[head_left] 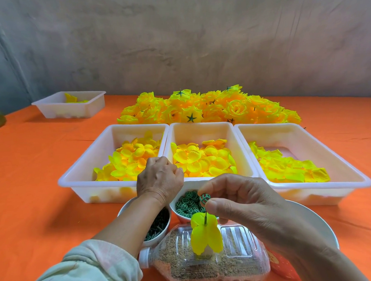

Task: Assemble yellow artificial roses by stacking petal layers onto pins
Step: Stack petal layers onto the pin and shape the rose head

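We find the yellow petal layer [205, 236] threaded on a thin green pin [205, 219]. It droops just below the right hand [243, 204], over a sand-filled plastic bottle [208, 268] lying on its side on the orange bench [32, 180]. The right hand's thumb and forefinger pinch a green lattice disc [205, 199] at the pin's top.

The left hand [159, 180], ahead and left of the right, is curled where the left tray [85, 165] meets the middle tray [201, 131]. We cannot tell whether it holds a petal. The hands are apart.

Beside the left wrist stand a bowl of dark stems [123, 208] and a bowl of discs [177, 217]. Ahead of the right hand is the right tray [331, 154]. All three trays carry loose yellow petals. Beyond them lies a heap of finished roses [208, 109].
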Available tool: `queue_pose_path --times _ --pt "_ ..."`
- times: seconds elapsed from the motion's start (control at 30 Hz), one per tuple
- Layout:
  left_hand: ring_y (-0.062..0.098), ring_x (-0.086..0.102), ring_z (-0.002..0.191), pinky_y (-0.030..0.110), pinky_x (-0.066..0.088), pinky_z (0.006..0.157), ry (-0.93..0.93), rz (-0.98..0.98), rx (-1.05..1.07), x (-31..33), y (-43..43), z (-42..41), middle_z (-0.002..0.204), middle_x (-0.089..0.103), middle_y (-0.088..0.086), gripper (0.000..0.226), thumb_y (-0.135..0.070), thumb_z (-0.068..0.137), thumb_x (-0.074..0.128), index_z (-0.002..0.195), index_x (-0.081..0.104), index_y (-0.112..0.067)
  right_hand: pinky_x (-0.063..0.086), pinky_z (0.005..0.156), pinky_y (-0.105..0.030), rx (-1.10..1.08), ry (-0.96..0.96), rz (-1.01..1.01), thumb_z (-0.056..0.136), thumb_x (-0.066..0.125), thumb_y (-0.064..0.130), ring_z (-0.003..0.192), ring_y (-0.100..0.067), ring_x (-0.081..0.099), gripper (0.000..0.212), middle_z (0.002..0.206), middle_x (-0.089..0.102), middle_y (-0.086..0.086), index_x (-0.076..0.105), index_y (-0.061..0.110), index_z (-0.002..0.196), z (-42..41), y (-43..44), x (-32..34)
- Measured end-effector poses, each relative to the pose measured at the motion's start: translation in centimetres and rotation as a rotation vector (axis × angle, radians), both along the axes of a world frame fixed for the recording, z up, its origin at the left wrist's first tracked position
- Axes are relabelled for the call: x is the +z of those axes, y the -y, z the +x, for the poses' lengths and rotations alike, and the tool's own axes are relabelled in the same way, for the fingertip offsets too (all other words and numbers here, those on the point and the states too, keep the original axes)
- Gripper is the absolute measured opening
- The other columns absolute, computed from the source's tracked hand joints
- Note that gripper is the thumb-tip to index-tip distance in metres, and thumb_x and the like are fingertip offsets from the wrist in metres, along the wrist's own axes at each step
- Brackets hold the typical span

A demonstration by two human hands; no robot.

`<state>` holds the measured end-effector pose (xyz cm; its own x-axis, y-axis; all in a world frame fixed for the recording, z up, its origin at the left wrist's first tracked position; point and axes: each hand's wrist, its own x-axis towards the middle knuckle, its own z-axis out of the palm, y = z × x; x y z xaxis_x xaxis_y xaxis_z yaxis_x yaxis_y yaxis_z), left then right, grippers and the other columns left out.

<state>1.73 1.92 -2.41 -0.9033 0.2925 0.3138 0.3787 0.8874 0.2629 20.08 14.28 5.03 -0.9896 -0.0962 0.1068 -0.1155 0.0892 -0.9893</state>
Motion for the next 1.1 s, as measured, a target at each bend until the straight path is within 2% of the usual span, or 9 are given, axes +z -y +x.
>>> queue_pose_path --times 0.3,0.43,0.57,0.83,1.1 --pt "0.013 0.04 0.12 0.031 0.04 0.081 0.003 0.007 0.006 -0.1 0.01 -0.1 0.115 0.057 -0.015 0.039 -0.044 0.097 0.036 0.103 0.072 -0.029 0.049 0.062 -0.02 0.012 -0.011 0.038 0.076 0.068 0.022 0.063 -0.002 0.059 0.014 0.073 0.069 0.008 0.073 0.028 0.088 0.0 -0.12 0.21" --pt "0.014 0.04 0.119 0.031 0.04 0.08 -0.004 -0.005 0.004 -0.15 -0.04 -0.18 0.114 0.057 -0.015 0.041 -0.044 0.097 0.035 0.102 0.072 -0.028 0.051 0.065 -0.019 0.012 -0.028 0.056 0.077 0.068 0.02 0.07 -0.005 0.059 0.013 0.076 0.067 0.007 0.072 0.019 0.089 0.06 -0.14 0.54" --pt "0.014 0.041 0.12 0.031 0.04 0.08 -0.013 -0.007 0.007 -0.16 -0.05 -0.15 0.114 0.057 -0.014 0.041 -0.043 0.097 0.035 0.102 0.072 -0.027 0.048 0.065 -0.016 0.013 -0.061 0.098 0.077 0.065 0.015 0.068 -0.001 0.057 0.015 0.071 0.063 0.014 0.07 0.016 0.091 -0.01 0.0 0.86" --pt "0.013 0.04 0.119 0.029 0.037 0.078 -0.008 -0.018 0.01 -0.06 -0.01 -0.08 0.115 0.057 -0.015 0.041 -0.042 0.097 0.034 0.1 0.072 -0.028 0.047 0.066 -0.025 0.018 -0.053 0.121 0.077 0.064 0.015 0.068 -0.01 0.052 0.015 0.07 0.056 0.008 0.07 0.021 0.089 -0.16 0.02 0.84" --pt "0.013 0.04 0.12 0.031 0.038 0.079 -0.004 -0.017 0.014 0.01 -0.13 -0.05 0.116 0.057 -0.014 0.041 -0.043 0.096 0.034 0.1 0.072 -0.029 0.049 0.066 -0.022 0.013 -0.039 0.115 0.077 0.064 0.018 0.066 -0.006 0.055 0.014 0.068 0.058 0.012 0.069 0.023 0.089 -0.18 0.01 0.6"
